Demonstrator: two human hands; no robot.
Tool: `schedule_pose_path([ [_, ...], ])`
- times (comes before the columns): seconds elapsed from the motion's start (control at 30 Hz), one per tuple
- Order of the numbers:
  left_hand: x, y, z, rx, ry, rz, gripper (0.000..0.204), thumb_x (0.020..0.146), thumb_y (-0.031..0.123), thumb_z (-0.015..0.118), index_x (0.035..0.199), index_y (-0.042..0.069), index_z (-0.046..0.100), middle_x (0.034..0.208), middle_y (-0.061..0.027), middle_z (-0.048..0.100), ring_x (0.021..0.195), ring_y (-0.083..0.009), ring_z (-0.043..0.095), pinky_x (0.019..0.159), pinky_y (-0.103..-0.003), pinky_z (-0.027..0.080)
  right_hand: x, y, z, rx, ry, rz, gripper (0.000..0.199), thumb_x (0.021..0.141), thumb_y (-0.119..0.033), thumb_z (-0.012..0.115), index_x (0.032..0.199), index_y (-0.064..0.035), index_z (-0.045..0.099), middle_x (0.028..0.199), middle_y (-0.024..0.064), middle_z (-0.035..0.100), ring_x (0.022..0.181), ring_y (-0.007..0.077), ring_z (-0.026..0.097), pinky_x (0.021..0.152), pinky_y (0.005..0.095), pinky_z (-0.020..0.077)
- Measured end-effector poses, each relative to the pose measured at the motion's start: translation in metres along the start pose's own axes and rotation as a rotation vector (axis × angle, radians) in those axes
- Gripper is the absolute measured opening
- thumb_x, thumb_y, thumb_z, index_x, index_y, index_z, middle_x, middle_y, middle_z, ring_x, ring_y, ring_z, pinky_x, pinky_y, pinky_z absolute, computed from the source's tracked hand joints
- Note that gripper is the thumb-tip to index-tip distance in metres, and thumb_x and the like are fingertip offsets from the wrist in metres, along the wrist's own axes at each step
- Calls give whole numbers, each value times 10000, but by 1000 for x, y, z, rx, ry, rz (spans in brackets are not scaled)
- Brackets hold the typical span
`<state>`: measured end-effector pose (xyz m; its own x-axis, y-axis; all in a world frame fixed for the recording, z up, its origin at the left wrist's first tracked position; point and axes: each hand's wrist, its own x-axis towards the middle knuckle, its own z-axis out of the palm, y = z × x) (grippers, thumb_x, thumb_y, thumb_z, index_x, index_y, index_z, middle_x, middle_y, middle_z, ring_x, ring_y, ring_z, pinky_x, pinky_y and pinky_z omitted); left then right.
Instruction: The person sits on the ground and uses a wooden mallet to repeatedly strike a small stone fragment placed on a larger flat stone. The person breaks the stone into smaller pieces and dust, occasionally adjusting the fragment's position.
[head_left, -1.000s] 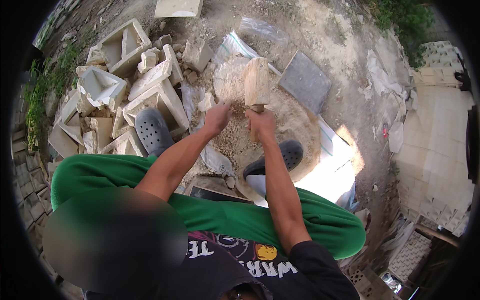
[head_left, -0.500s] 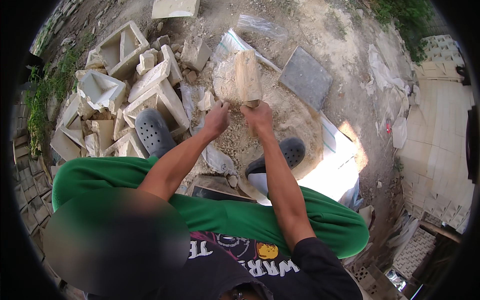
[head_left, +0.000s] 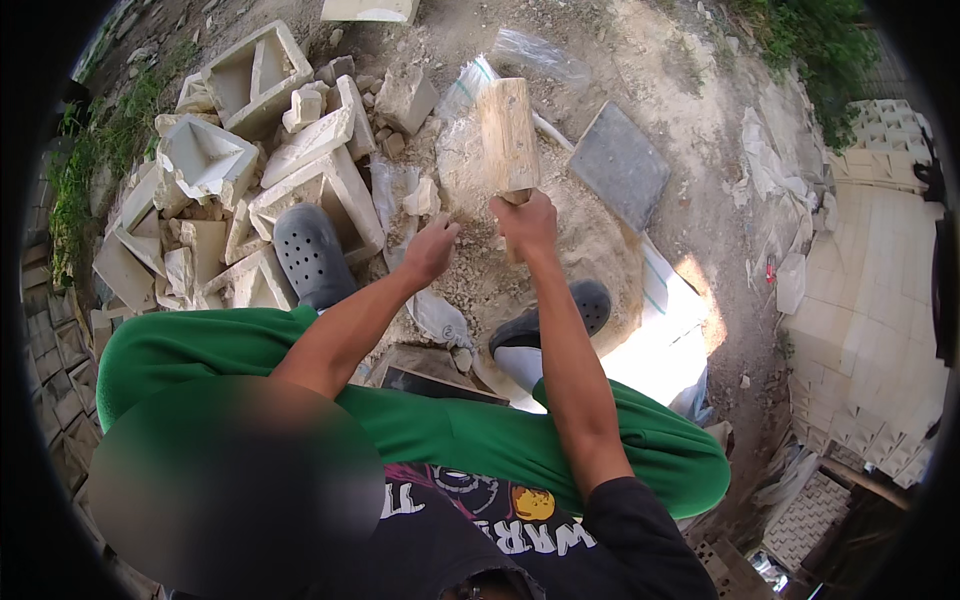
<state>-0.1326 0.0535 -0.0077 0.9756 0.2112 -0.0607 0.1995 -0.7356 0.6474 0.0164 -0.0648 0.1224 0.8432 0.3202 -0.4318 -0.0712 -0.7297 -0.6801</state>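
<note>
My right hand [head_left: 526, 225] is wrapped round the short handle of a wooden mallet [head_left: 510, 138]. The mallet's thick, pale head points away from me, above a heap of crushed, sandy rubble [head_left: 590, 255]. To its left, my left hand [head_left: 431, 250] is low over the rubble with its fingers curled in. Whatever those fingers may pinch is hidden. A pale broken chunk [head_left: 422, 197] lies just beyond the left hand. The two hands are apart, and the mallet head touches nothing that I can see.
Broken cream-coloured hollow blocks [head_left: 330, 200] are piled at the left, against my grey clog [head_left: 308, 255]. A flat grey slab [head_left: 621, 165] lies right of the heap. White woven sacking [head_left: 655, 285] spreads under the rubble. Stacked pale blocks [head_left: 865, 270] stand at far right.
The mallet and my right hand have moved slightly up and away from me. My left hand has drawn back a little, so the gap between the hands is wider. The view has shifted slightly.
</note>
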Motion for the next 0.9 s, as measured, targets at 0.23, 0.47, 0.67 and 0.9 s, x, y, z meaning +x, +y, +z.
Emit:
schedule_pose_path([
  [0.23, 3, 7, -3, -9, -66, -113, 197, 833, 79, 637, 1020, 27, 605, 1118, -193, 594, 1011, -405, 634, 827, -504, 531, 14, 62, 33, -160, -2, -37, 340, 745, -274, 744, 855, 46, 715, 730, 175, 698, 665, 290, 697, 629, 416, 556],
  [0.47, 4, 27, -27, -165, -22, -175, 307, 857, 247, 717, 1036, 30, 594, 1009, -187, 624, 953, -390, 649, 811, -482, 524, -23, 48, 12, 344, -20, 271, 206, 733, -155, 754, 787, 31, 684, 613, 77, 624, 496, 203, 619, 498, 360, 524],
  [0.67, 73, 45, -39, -278, 101, -204, 352, 856, 270, 744, 1087, 31, 627, 1018, -165, 657, 921, -348, 661, 827, -435, 528, -30, 61, -26, 298, 108, 315, 295, 747, -243, 752, 833, 36, 706, 618, 90, 655, 553, 192, 686, 535, 346, 553],
  [0.9, 79, -1, -55, -30, 334, -156, 388, 874, 265, 723, 1191, 61, 632, 1176, -144, 642, 1136, -358, 592, 958, -439, 490, -39, 18, -44, 230, 138, 60, 295, 758, -260, 734, 817, 27, 697, 619, 117, 664, 556, 235, 688, 576, 377, 546],
])
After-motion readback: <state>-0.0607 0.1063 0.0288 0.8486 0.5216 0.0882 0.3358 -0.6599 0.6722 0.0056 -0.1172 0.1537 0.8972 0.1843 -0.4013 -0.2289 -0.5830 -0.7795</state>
